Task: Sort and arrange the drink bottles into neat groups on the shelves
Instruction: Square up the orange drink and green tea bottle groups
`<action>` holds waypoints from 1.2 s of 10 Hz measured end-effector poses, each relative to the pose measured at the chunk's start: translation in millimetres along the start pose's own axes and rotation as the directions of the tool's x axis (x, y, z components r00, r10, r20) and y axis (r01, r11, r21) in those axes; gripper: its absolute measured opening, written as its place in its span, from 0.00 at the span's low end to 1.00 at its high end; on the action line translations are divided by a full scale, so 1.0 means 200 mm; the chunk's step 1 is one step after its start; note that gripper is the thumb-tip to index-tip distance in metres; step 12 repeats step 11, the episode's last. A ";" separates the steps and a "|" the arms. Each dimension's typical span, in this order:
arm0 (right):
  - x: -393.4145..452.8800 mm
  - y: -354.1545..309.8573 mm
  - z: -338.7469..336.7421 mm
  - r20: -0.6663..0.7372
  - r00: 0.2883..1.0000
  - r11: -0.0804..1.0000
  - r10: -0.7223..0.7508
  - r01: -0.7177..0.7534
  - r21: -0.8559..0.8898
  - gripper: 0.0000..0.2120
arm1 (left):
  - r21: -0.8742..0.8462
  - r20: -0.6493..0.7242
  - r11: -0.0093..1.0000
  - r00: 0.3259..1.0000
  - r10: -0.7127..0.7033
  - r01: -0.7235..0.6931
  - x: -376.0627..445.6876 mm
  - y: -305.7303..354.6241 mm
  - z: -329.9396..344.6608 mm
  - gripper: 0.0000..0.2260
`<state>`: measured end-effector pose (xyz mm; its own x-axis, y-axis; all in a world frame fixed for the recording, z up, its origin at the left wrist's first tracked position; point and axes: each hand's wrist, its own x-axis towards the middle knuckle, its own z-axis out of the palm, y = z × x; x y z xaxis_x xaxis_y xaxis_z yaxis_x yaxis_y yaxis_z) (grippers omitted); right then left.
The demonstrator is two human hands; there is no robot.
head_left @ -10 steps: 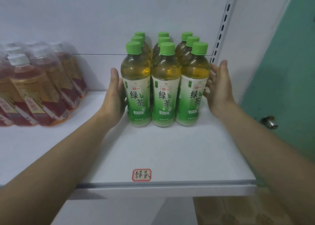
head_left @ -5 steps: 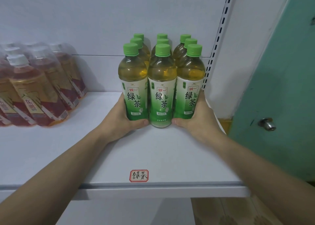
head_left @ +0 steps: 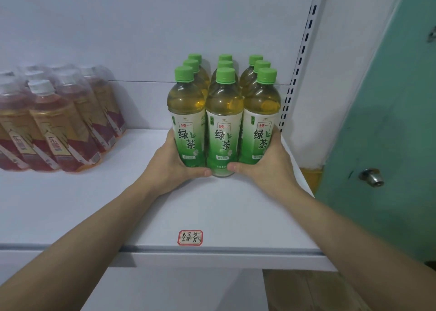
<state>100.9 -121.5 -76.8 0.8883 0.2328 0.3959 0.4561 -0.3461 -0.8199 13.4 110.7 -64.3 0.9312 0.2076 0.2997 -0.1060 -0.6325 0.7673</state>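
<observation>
One second ago: left hand [head_left: 175, 163] flat against left side of green tea bottles [head_left: 224, 122], fingers straight; right hand [head_left: 264, 166] open, just off right side of block. Half second ago and now: both hands wrapped round base of front row, thumbs across front of bottles, thumb tips near each other at middle bottle's foot. Right hand now touching block. Block of nine sits slightly left of its place a second ago, further from slotted upright [head_left: 304, 51].
</observation>
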 end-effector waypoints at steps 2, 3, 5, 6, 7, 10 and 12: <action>-0.01 0.00 -0.01 -0.020 1.000 0.999 -0.019 0.018 -0.050 0.61 | 0.052 -0.024 0.998 0.999 -0.028 0.029 -0.01 0.01 0.00 0.52; -0.01 0.00 -0.01 -0.009 1.000 0.999 -0.028 0.028 -0.029 0.60 | 0.054 -0.023 0.998 0.999 -0.035 0.036 -0.02 0.01 0.00 0.53; -0.05 0.04 -0.07 0.028 0.999 0.999 0.021 -0.022 0.037 0.50 | 0.108 -0.031 0.993 0.999 -0.043 0.046 -0.04 0.01 -0.01 0.51; -0.04 0.07 -0.07 0.047 0.998 0.999 0.040 -0.042 0.023 0.45 | 0.123 -0.025 0.991 0.999 -0.043 0.046 -0.03 -0.01 -0.01 0.49; -0.04 0.06 -0.06 0.021 0.999 0.999 0.036 -0.036 0.000 0.44 | 0.122 -0.016 0.991 0.999 -0.045 0.047 -0.02 -0.02 -0.01 0.49; -0.07 -0.01 -0.10 -0.149 0.986 0.994 -0.075 0.063 -0.085 0.49 | 0.192 -0.028 0.980 0.998 -0.054 0.059 -0.05 -0.01 -0.01 0.49; -0.12 -0.09 -0.14 -0.279 0.906 0.942 -0.317 0.266 -0.205 0.34 | 0.330 0.000 0.932 0.987 -0.160 0.151 -0.11 -0.03 -0.10 0.54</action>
